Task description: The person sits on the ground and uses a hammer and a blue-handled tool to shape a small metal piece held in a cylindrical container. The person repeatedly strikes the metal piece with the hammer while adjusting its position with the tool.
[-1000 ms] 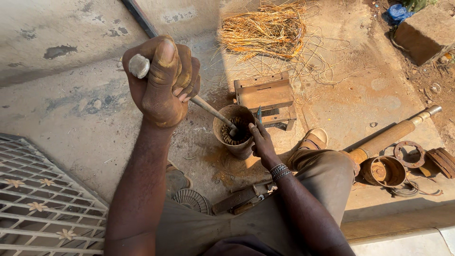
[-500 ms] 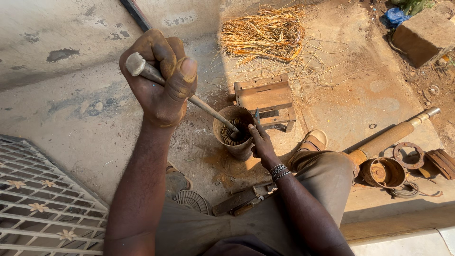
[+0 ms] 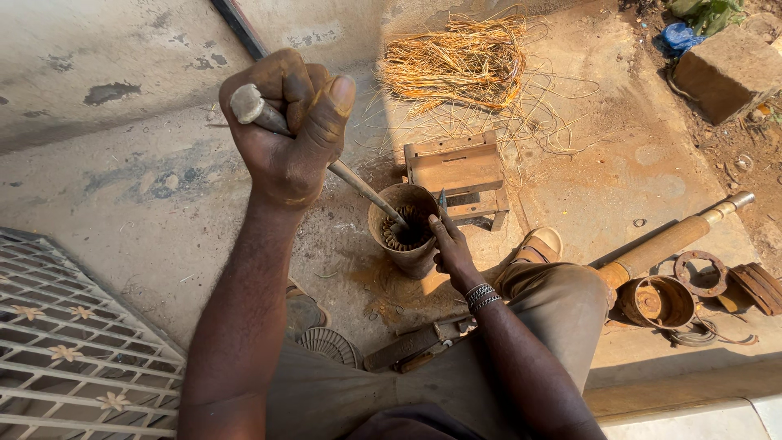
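A rusty cylindrical metal housing (image 3: 410, 231), with copper windings inside, stands upright on the concrete floor (image 3: 122, 187) before a small wooden stool (image 3: 459, 173). It is judged heavy, rigid and gritty; its rim is steadied by the right hand (image 3: 453, 253), closed around a thin tool. A long metal rod (image 3: 326, 161) (slanted into the windings) is clenched by the left hand (image 3: 287, 130). Open floor lies leftward; rusty parts (image 3: 692, 281) crowd the right.

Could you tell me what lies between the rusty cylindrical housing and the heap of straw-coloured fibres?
In the head view, a small wooden stool stands between them.
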Demonstrator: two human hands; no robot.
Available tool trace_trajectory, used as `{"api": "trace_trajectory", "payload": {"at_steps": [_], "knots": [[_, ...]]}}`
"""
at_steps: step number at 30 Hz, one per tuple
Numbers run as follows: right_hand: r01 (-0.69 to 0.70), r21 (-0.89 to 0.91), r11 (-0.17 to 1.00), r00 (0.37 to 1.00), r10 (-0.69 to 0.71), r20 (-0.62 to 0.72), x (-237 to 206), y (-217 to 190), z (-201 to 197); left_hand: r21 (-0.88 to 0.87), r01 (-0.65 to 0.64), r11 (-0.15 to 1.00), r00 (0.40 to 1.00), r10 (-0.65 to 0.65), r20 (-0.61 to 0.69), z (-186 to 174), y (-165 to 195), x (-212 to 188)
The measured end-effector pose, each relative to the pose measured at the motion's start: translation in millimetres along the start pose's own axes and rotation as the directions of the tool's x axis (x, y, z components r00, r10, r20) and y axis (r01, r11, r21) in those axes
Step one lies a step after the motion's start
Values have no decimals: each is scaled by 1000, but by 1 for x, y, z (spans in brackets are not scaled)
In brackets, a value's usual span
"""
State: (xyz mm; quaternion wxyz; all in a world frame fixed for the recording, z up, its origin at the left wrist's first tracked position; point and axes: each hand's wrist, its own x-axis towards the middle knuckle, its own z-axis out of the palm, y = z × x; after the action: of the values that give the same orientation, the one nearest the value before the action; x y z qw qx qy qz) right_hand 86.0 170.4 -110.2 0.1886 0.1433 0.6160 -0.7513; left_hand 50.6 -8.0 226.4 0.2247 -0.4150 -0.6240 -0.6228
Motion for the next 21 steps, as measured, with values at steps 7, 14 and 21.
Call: {"api": "trace_trajectory", "payload": {"at_steps": [7, 14, 21], "knots": [[-8, 5, 1000, 1000, 8, -3, 3, 2, -1, -36, -40, 999, 999, 40, 9, 4, 4, 3], [-3, -23, 1000, 1000, 3, -2, 1, 1, 0, -59, -2, 998, 1000, 3, 9, 5, 7, 2], [7, -14, 1000, 1000, -7, 5, -4, -5, 1, -37, 18, 999, 1000, -17, 26, 6, 12, 1]]}}
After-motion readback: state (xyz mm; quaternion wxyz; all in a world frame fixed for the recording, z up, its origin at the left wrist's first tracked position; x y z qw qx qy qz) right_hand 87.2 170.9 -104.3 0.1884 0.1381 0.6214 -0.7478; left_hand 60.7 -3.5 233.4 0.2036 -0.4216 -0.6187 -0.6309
